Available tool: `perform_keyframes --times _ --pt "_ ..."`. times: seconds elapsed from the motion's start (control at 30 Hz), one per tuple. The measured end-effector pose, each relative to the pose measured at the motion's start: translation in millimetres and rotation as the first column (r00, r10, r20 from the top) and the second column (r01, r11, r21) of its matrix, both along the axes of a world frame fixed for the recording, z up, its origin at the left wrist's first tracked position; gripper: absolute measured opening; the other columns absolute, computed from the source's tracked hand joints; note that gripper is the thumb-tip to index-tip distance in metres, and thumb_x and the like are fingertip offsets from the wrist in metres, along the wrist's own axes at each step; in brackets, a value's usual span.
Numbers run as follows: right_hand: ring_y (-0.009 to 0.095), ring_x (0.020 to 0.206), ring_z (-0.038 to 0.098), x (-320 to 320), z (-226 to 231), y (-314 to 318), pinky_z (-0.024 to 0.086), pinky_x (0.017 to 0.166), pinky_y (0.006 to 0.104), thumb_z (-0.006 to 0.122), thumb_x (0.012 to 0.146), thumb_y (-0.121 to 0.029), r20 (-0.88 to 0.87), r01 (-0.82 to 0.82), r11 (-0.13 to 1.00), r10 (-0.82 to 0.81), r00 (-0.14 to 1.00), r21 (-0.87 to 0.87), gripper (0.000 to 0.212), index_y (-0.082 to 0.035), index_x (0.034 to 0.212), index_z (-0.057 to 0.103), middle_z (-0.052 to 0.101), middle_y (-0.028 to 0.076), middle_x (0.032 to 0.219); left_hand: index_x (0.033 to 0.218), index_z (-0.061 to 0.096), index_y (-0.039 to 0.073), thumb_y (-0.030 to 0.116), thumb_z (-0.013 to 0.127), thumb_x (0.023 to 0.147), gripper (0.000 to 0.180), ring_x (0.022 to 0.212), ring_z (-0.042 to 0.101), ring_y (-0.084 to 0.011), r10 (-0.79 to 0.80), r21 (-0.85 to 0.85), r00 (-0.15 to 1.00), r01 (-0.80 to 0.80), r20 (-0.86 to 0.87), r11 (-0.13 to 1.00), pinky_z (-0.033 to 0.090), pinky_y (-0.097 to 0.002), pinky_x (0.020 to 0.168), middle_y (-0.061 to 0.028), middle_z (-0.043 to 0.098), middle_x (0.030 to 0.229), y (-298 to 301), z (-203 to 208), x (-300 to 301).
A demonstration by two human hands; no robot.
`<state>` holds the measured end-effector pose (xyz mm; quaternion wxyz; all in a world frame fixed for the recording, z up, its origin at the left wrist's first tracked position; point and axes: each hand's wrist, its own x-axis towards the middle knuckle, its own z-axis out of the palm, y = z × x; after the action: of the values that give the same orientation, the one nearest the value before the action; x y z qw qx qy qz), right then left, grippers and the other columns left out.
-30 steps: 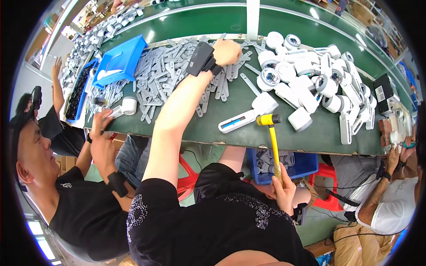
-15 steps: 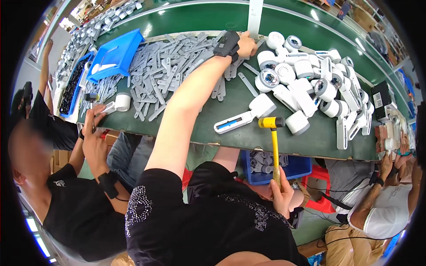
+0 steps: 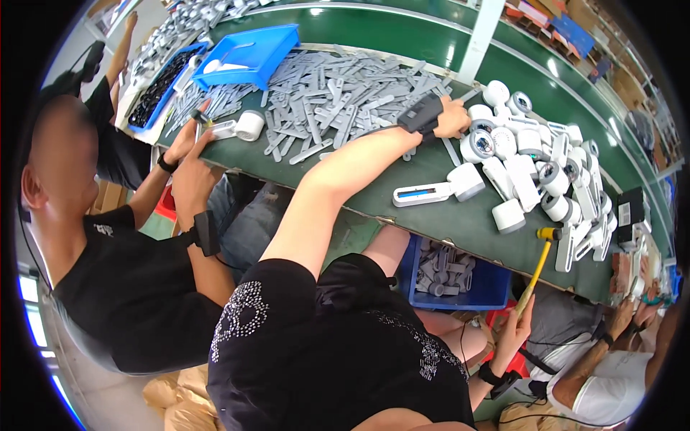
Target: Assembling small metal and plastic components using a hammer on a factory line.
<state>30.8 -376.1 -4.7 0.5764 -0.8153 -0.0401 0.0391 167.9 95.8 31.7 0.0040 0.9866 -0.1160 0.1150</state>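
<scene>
My left arm stretches across the green-topped bench, and my left hand (image 3: 451,118) is at the edge of the grey strip pile (image 3: 338,97), beside the heaped white round-headed units (image 3: 528,144). Its fingers are curled; whatever they hold, if anything, is hidden. In my right hand (image 3: 514,332), low at the bench's front edge, is a mallet (image 3: 535,276) with a yellow handle and a yellow and black head, held head up. Between my hands a single white unit with a slotted handle (image 3: 424,194) lies apart from the heap.
A blue bin of grey parts (image 3: 460,298) stands below the bench edge. A blue tray (image 3: 251,54) rests at the back left. To my left a co-worker's hand (image 3: 194,172) works on a white unit (image 3: 249,126); another person's hands (image 3: 629,316) are at far right. A white post (image 3: 480,43) rises behind.
The view has shifted, so the bench appears lower and farther right. My right hand has moved the mallet rightward, tilting it. My left hand has come nearer the white heap.
</scene>
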Motion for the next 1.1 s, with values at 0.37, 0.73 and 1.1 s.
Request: perform_keyframes --times 0.37,0.73,1.1 --pt "0.014 0.069 0.053 11 19 69 0.047 0.058 0.0262 0.045 0.095 -0.012 -0.175 -0.045 0.732 0.222 0.959 0.68 0.052 -0.006 0.145 0.029 0.056 0.01 0.095 0.081 0.07 0.013 0.019 0.061 0.076 0.012 0.093 0.063 -0.0215 0.202 0.321 0.979 -0.197 0.018 0.926 0.044 -0.0387 0.079 -0.0049 0.068 0.082 0 11 -22" --pt "0.015 0.09 0.057 22 12 113 0.049 0.075 0.0275 0.052 0.096 -0.014 -0.119 -0.095 0.82 0.195 0.974 0.564 0.055 -0.004 0.145 0.03 0.054 0.006 0.11 0.079 0.068 0.009 0.01 0.059 0.07 0.013 0.078 0.065 -0.0276 0.642 -0.273 0.64 -0.586 0.423 0.763 0.049 -0.0432 0.063 -0.0101 0.066 0.077 41 24 -83" --pt "0.007 0.036 0.041 39 20 130 0.028 0.033 0.0199 0.055 0.095 -0.02 -0.139 -0.218 0.934 0.265 0.954 0.283 0.055 -0.002 0.142 0.032 0.053 0.003 0.055 0.089 0.069 0.009 0.024 0.067 0.078 0.018 0.082 0.066 -0.0311 0.735 -0.559 0.576 -0.498 0.358 0.663 0.051 -0.044 0.07 -0.0135 0.067 0.085 42 42 -168"
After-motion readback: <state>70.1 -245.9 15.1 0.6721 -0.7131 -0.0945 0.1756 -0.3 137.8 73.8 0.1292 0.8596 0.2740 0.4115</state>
